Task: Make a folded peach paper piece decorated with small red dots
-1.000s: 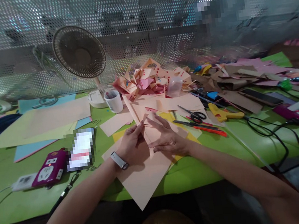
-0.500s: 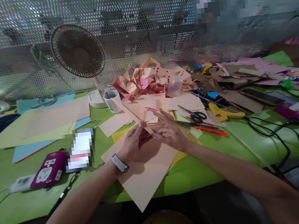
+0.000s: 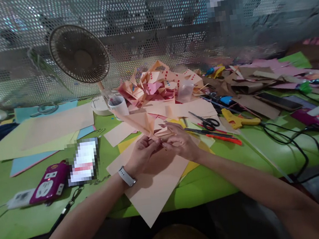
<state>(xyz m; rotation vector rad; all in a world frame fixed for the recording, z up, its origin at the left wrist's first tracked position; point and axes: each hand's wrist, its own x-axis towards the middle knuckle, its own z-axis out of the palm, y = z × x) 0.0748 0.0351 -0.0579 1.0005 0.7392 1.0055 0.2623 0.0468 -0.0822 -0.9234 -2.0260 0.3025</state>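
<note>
Head view: left hand (image 3: pixel 142 152) pinches the folded peach paper (image 3: pixel 139 122) at its near end; right hand (image 3: pixel 183 143) grips its right side, fingers curled. Paper is above the loose sheet (image 3: pixel 153 190), flaps spread, so folds aren't flat yet.

Two bare forearms reach in from the near left and near right, angling toward each other. The left hand (image 3: pixel 145 151), with a pale watch band on its wrist, has its thumb and fingers pinched together. The right hand (image 3: pixel 182 142) faces it closely, palm turned inward, fingers bent and pointing left.
</note>
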